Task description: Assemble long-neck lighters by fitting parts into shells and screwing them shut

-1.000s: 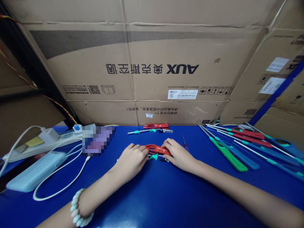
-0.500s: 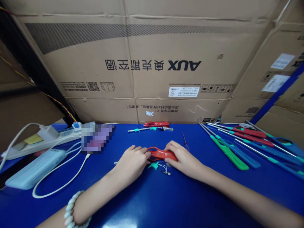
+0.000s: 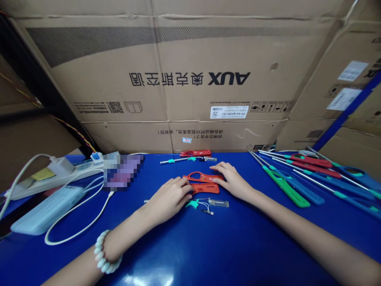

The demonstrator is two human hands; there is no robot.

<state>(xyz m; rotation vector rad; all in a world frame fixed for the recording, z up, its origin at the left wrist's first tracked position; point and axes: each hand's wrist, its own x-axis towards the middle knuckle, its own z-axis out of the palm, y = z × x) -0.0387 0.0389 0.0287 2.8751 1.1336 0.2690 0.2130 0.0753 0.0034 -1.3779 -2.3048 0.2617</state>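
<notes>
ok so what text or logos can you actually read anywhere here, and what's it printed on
"AUX", upside down, followed by Chinese characters: on the big cardboard box behind the blue table.
"25": on the white sticker on that box; its finer print is too small to read.
A partial "AUX": on the box at the right edge.
Small print line, QR code and handling icons on the box: too small to read.
Pixelated patch: unreadable.

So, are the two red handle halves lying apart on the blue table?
Yes, the two red handle halves lie side by side, opened, on the blue table.
</notes>
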